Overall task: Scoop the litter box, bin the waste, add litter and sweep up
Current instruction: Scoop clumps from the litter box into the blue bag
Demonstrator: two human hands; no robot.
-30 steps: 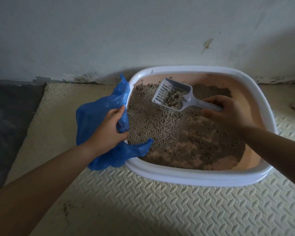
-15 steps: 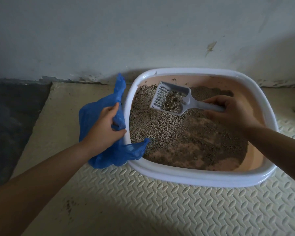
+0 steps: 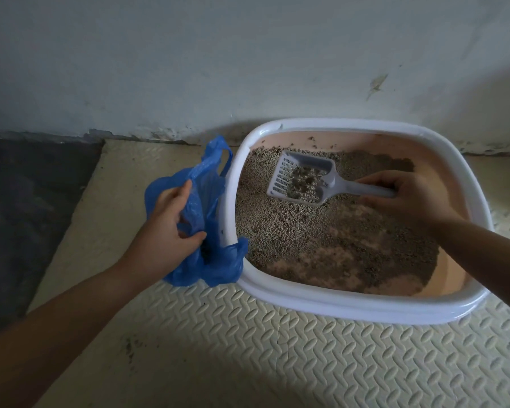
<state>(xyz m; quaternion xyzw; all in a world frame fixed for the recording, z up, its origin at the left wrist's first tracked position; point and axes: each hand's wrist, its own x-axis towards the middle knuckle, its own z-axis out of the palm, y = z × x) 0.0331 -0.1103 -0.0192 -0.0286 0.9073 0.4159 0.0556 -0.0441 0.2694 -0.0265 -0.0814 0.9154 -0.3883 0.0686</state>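
We hold the scoop (image 3: 302, 181) low over the litter at the far end of the litter box (image 3: 351, 307), and there's a dark clump load sitting on its slotted bed. Our right hand (image 3: 407, 198) is wrapped tight around the handle, keeping the blade close to level, so the loose grains can sift through the slots while the clumps ride on top. The litter (image 3: 321, 231) itself is thin, bare pink floor showing through at the near side, so a top-up looks due later.

Just left of the box, touching the white rim, sits the blue bag (image 3: 209, 201). Our left hand (image 3: 171, 228) is clenched on a gathered fold of it, thumb on top, pulling the mouth up beside the rim; that keeps the trip from scoop to bag short and spares the floor mat (image 3: 277, 348). One corner of the bag drapes over the rim into the box.

We judge the scooping is mid-way: the load is lifted, not yet binned. The bag's mouth looks narrow and floppy, so the tip-in wants care. Some dark specks lie on the mat near us, work for the sweep. The wall (image 3: 248, 69) stands just behind the box.
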